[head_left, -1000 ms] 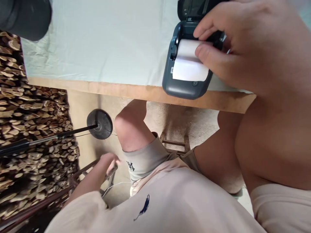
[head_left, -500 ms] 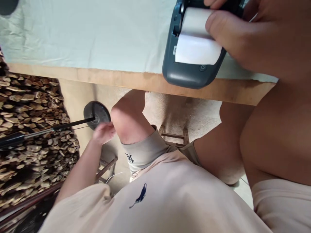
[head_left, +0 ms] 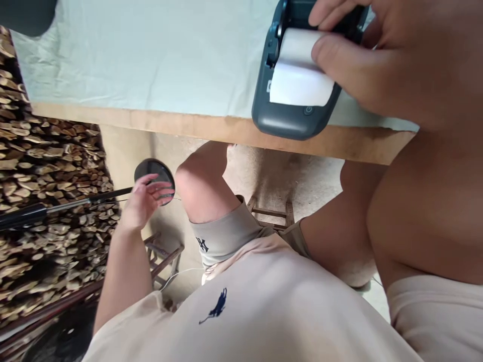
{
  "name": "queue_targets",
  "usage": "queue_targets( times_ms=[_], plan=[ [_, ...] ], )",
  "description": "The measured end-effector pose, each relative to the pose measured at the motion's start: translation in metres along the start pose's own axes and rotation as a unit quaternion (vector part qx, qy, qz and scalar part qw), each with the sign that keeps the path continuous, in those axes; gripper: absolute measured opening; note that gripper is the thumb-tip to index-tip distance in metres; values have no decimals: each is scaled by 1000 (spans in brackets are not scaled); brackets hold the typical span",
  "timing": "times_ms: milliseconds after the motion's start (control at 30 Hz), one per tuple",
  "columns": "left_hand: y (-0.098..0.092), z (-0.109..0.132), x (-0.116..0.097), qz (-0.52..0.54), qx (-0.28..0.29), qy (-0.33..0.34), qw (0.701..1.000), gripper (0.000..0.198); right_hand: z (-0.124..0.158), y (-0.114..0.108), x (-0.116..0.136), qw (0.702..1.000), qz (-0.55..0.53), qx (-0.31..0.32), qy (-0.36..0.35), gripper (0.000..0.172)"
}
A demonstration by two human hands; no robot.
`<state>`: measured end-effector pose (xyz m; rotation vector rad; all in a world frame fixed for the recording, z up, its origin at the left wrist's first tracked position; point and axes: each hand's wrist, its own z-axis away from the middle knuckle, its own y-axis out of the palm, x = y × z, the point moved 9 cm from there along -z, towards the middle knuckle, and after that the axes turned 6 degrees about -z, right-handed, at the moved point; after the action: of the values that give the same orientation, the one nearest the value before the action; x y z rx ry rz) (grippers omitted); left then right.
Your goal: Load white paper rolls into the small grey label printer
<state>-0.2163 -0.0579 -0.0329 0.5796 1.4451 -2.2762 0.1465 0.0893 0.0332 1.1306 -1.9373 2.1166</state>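
A dark grey label printer [head_left: 289,125] lies on the table near its front edge, its compartment uncovered. In the compartment sits a white paper roll [head_left: 302,48], its loose end spread over the printer's front beside the power button. My right hand [head_left: 350,55] is closed on the roll, thumb pressed on the paper and fingers curled at its far side; some fingertips are hidden. Below the table edge, my left hand [head_left: 145,201] hangs in the air with fingers apart, holding nothing. Behind it on the floor is the round black base [head_left: 158,171] of a stand.
The table [head_left: 181,120] has a pale cloth and a bare wooden edge. A dark object [head_left: 28,15] shows at its far left corner. Stacked firewood [head_left: 56,166] lines the left side. The stand's black pole [head_left: 68,206] crosses there, near a wooden stool [head_left: 166,259].
My left hand has come up and away from my knee, its fingers now spread. My right hand stays on the paper roll, its fingers shifted slightly. The view has moved a little.
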Motion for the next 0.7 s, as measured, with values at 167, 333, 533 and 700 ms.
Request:
queue_targets(
  times_ms=[167,333,533,700],
  plan=[
    [-45,-9,-53,-53,-185,-30,981,25,-5,-3,0,999,30,-2,19,39],
    [-53,-92,-170,39,-272,152,949,20,-9,-9,8,999,28,0,33,39],
    [-28,-151,-230,100,-200,232,947,55,-5,-26,25,999,-5,-31,26,25],
    [-10,-144,-223,124,-166,226,952,57,1,-17,40,1000,0,13,-18,11]
  ],
)
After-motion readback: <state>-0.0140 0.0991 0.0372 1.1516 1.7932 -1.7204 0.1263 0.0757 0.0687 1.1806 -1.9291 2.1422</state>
